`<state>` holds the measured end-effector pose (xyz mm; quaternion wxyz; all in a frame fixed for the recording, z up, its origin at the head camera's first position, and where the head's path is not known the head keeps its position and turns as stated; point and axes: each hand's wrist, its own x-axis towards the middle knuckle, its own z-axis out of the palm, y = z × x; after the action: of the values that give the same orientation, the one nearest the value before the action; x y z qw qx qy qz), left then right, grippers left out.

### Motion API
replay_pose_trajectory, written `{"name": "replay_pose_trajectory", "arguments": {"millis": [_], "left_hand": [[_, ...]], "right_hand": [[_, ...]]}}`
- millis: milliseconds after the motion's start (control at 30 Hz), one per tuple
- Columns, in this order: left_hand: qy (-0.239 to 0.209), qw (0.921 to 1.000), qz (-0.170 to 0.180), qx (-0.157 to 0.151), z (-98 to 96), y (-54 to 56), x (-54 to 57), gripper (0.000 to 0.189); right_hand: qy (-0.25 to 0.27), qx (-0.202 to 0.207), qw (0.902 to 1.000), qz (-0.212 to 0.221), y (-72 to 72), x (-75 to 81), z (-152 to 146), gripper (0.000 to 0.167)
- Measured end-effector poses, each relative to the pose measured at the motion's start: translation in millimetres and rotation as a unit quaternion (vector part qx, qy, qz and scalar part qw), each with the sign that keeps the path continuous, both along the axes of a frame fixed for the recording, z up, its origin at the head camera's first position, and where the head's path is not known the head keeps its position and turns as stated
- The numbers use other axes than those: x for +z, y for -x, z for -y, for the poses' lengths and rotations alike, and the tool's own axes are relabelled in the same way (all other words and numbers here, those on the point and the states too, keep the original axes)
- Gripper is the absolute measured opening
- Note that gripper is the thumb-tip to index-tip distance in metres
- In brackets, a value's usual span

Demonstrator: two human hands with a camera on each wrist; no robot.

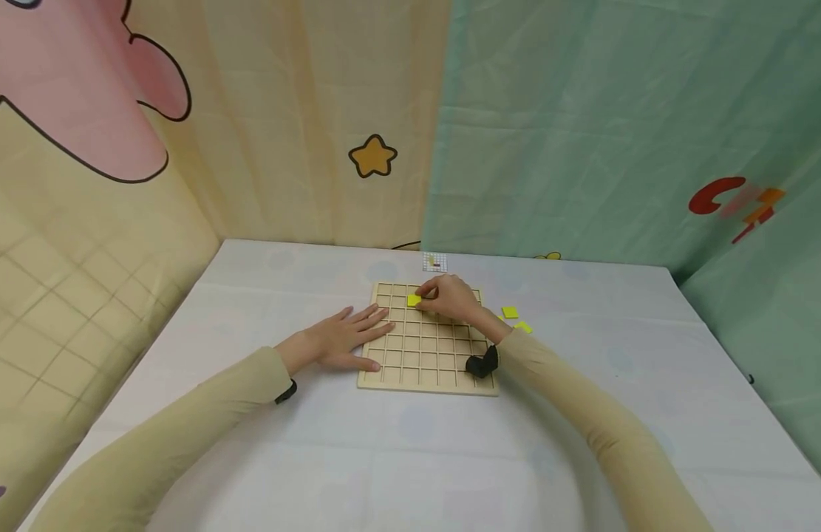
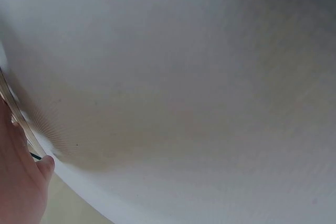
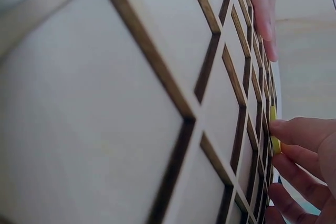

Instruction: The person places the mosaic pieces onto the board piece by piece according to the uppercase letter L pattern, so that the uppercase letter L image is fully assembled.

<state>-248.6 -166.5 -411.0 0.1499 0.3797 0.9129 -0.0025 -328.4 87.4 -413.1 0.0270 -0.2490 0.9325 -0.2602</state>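
Pinching a yellow tile (image 1: 413, 301) between thumb and fingertip, the right hand (image 1: 450, 298) is, in the head view, over the gridded wooden board (image 1: 411, 343), with the tile between eleven and twelve o'clock of the board's centre. The left hand (image 1: 340, 338) lies at nine o'clock, its fingers straight and spread onto the board's edge, holding nothing. One loose tile (image 1: 510, 312) is on the white cloth (image 1: 410, 458) at two o'clock, another loose tile (image 1: 523, 326) just beyond it towards three, and a small printed grid card (image 1: 434, 261) lies at twelve, past the far edge. The step in hand looks to be setting the tile into a cell.

From the left wrist, part of the left hand shows at eight o'clock against the board's edge, thumb extended; its fingertips are out of sight, and so is the tile.

From the right wrist, the tile is at three o'clock, seen nearly edge-on in the pinch. Whether it is seated cannot be told. The next move probably calls for squaring it to the cell's ridges, pressing it flat, then loosening the pinch while the left hand steadies the board.
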Motion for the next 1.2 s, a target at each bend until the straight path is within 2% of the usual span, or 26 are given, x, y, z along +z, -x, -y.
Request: {"name": "replay_pose_trajectory", "arguments": {"millis": [300, 633, 1200], "left_hand": [[-0.003, 1.0, 0.004, -0.001, -1.8, -0.1, 1.8, 0.08], [0.005, 1.0, 0.006, 0.002, -3.0, -0.1, 3.2, 0.082], [0.002, 1.0, 0.001, -0.002, -3.0, -0.9, 4.3, 0.083]], "right_hand": [[-0.012, 0.006, 0.9998, 0.013, 2.9, -1.8, -1.3, 0.028], [-0.005, 0.004, 0.9999, 0.013, -0.8, 4.8, -5.4, 0.031], [0.058, -0.031, 0.9963, -0.055, -15.1, 19.1, -60.2, 0.025]]}}
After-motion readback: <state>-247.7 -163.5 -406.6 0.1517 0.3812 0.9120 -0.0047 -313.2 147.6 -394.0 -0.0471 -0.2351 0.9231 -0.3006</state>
